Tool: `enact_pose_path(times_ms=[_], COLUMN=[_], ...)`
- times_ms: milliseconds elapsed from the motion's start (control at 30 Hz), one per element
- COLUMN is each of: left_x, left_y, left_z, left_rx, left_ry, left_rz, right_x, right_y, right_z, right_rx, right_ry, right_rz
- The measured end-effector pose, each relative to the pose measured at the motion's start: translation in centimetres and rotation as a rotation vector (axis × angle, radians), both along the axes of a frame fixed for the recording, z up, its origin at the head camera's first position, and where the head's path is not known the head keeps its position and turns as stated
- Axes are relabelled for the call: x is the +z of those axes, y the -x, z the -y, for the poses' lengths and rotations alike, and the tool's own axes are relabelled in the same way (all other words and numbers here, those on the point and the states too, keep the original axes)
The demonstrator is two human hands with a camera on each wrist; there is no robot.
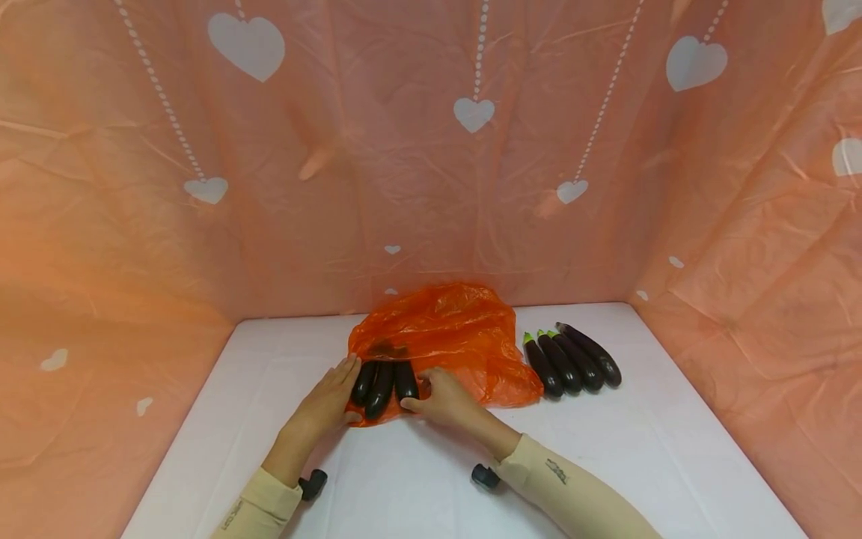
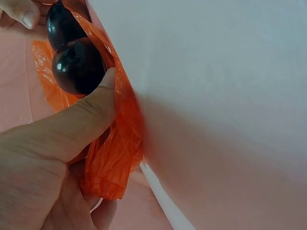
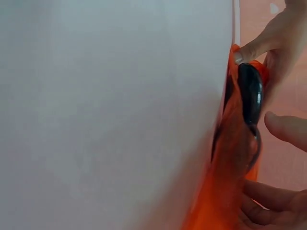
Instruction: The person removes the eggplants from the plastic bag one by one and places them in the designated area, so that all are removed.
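Note:
Three dark eggplants (image 1: 380, 391) lie side by side at the mouth of a thin orange plastic bag (image 1: 465, 322), their stem ends under its film. My left hand (image 1: 328, 398) holds the bag's left edge, its thumb on the near rim and the other fingers behind the film, as the left wrist view shows. Beside the rightmost eggplant (image 1: 406, 382) is my right hand (image 1: 447, 400), its thumb and fingers spread apart. In the right wrist view its lower fingers (image 3: 271, 196) touch the bag, while the thumb stands close to the eggplant.
Several more eggplants (image 1: 572, 363) lie in a row right of the bag, green stem ends towards the back. The white table (image 1: 417, 486) is bounded by orange sheeting (image 1: 404, 165) with white hearts at the back and both sides.

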State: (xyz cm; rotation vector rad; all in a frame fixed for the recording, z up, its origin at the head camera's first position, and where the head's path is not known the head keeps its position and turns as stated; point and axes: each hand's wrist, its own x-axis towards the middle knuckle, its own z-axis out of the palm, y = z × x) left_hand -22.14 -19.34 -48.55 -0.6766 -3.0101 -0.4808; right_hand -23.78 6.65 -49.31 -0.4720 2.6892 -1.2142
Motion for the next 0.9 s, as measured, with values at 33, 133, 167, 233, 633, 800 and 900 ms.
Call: enact_pose_path(times_ms=[33,133,167,233,633,800,900], left_x=[0.0,0.0,0.0,0.0,0.2,0.2,0.2], left_y=[0.0,0.0,0.0,0.1,-0.1,-0.2,-0.2], left_z=[0.0,0.0,0.0,0.0,-0.1,-0.1,-0.1], left_rx=[-0.001,0.003,0.003,0.006,0.001,-0.001,-0.006], left_ry=[-0.002,-0.007,-0.006,0.000,-0.003,-0.002,-0.002], left_rz=[-0.002,0.010,0.011,0.016,0.017,0.006,-0.004], right_x=[-0.1,-0.3,-0.4,-0.4,0.0,0.3,0.6], right_y=[0.1,0.4,0.5,0.6,0.7,0.5,0.3], right_z=[0.1,0.3,0.3,0.4,-0.5,-1.4,-2.0], right_rx=[0.003,0.030,0.038,0.051,0.003,-0.013,-0.004], right_ry=[0.004,0.018,0.022,0.025,-0.048,-0.064,-0.047], right_rz=[0.000,0.000,0.001,-0.007,-0.032,-0.043,-0.048])
